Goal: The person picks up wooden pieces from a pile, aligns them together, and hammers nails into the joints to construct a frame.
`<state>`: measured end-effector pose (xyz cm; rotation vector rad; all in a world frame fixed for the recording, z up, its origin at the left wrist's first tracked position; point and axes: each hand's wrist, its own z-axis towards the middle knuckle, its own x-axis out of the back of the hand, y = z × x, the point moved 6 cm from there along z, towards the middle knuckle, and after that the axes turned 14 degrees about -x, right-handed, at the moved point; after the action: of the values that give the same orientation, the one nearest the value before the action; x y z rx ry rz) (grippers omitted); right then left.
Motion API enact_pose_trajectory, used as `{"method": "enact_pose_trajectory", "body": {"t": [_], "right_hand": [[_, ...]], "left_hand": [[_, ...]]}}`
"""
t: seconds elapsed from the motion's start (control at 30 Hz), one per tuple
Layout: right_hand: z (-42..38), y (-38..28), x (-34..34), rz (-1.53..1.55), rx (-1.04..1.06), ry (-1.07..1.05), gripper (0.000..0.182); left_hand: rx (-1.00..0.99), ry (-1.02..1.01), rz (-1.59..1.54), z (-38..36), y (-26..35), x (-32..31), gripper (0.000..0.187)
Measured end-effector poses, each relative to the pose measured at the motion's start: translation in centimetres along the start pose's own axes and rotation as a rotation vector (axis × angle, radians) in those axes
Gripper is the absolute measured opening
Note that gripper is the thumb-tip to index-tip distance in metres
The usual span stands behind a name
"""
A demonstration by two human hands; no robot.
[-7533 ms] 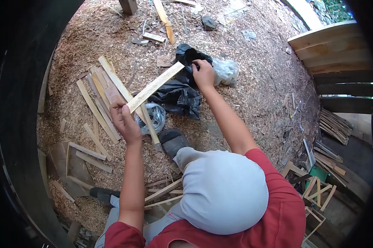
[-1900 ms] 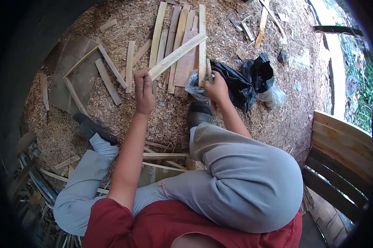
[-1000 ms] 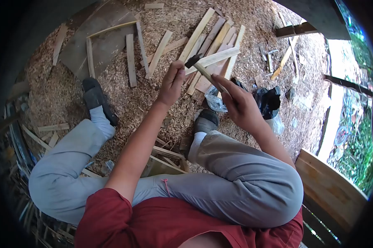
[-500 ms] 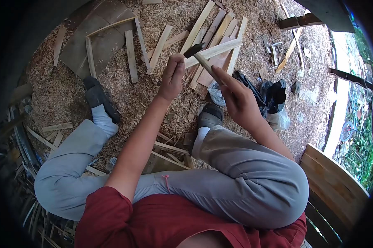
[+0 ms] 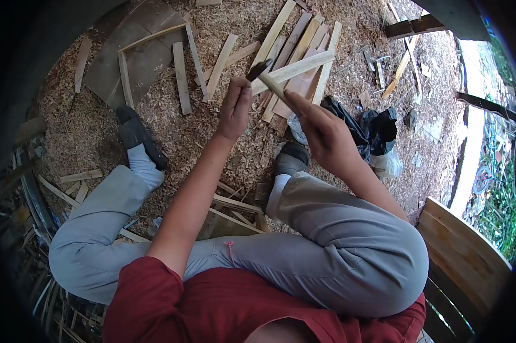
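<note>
My left hand (image 5: 235, 111) is closed on one end of a pale wooden strip (image 5: 305, 68), which points away to the upper right. In my right hand (image 5: 327, 132) is a hammer (image 5: 275, 87), gripped by its light wooden handle. The dark hammer head is right beside the left fingertips, overlapping the near end of the strip in this view. The inner side of the left fingers is hidden.
Boards and slats (image 5: 279, 34) lie on the shavings-covered ground (image 5: 149, 123). A joined wooden frame (image 5: 154, 37) rests on a dark panel at upper left. Another hammer (image 5: 379, 70) and black plastic bags (image 5: 378, 131) lie at right, near my shoe (image 5: 292, 159).
The hammer and my right hand have shifted slightly left, bringing the head closer to my left fingers. My left hand and the strip have moved a little left too.
</note>
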<state>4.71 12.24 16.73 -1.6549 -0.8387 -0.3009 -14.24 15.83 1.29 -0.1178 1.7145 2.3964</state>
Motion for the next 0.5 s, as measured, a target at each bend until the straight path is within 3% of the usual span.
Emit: {"method": "enact_pose_trajectory", "body": {"t": [0.07,0.17,0.4,0.5], "right_hand": [[-0.1,-0.85,0.64,0.06,0.084,0.091,0.064],[-0.2,-0.22,0.09,-0.033,-0.024,-0.036,0.064],[-0.74,-0.91,0.97,0.028,0.064,0.091,0.065],[-0.72,-0.08,0.18,-0.063,-0.052,-0.064,0.066]], "left_hand": [[-0.161,-0.024,0.146,0.3,0.57,-0.09,0.019],[-0.025,-0.009,0.035,0.08,0.88,-0.44,0.018],[-0.112,-0.046,0.101,-0.16,0.77,-0.2,0.017],[-0.026,-0.021,0.041,-0.29,0.69,-0.26,0.015]]}}
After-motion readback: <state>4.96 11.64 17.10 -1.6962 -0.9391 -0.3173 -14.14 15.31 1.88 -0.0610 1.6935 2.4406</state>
